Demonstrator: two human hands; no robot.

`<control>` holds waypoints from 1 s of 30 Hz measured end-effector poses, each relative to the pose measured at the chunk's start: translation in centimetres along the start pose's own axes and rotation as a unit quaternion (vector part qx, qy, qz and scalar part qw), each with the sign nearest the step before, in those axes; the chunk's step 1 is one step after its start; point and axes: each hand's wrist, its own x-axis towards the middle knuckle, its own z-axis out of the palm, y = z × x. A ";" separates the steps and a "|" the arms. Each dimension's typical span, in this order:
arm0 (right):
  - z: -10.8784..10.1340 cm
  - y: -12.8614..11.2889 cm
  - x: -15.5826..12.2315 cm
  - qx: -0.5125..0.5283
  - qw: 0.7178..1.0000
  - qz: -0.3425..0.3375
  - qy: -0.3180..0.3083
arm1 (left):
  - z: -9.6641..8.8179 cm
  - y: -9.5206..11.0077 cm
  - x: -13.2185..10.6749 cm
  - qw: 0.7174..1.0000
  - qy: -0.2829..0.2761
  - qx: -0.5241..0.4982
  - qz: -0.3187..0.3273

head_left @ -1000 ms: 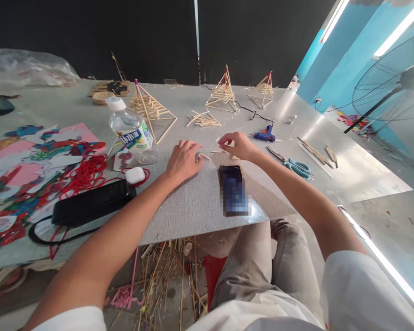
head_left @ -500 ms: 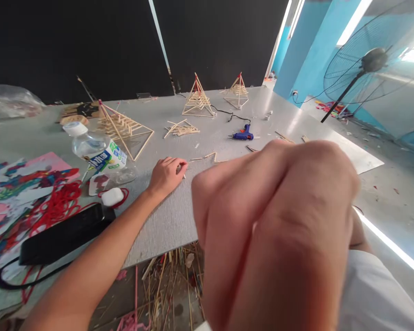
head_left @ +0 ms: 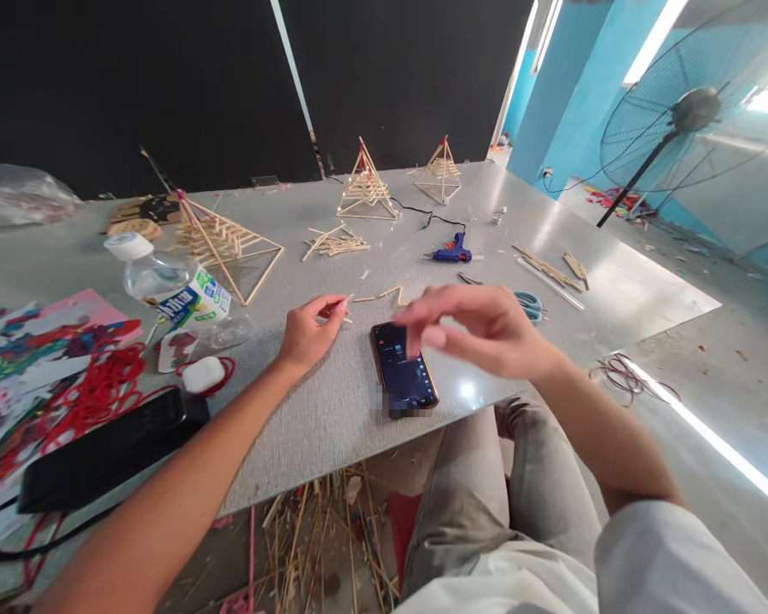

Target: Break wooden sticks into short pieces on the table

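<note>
My left hand (head_left: 308, 329) rests on the grey tabletop (head_left: 333, 401) with thumb and forefinger pinched on a thin wooden stick (head_left: 342, 304). More short sticks (head_left: 384, 295) lie just beyond it. My right hand (head_left: 480, 331) hovers above a dark phone (head_left: 402, 368) lying face up near the table's front edge; its fingers are loosely spread and hold nothing, slightly blurred by motion.
A water bottle (head_left: 170, 286) lies on its side at the left, by red cord (head_left: 96, 388), a black case (head_left: 102, 448) and a white earbud case (head_left: 203, 373). Stick pyramids (head_left: 363, 183), a blue glue gun (head_left: 451, 250) and scissors (head_left: 528, 303) stand farther back. A fan (head_left: 684, 111) is at right.
My right hand, raised close to the camera half a second ago, has dropped over the phone. The left hand stays pinched on a stick. The view has shifted.
</note>
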 end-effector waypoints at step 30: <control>3.0 9.6 -4.8 -0.185 0.981 0.065 0.007 | 0.2 1.7 0.4 0.941 -0.014 -0.287 -0.179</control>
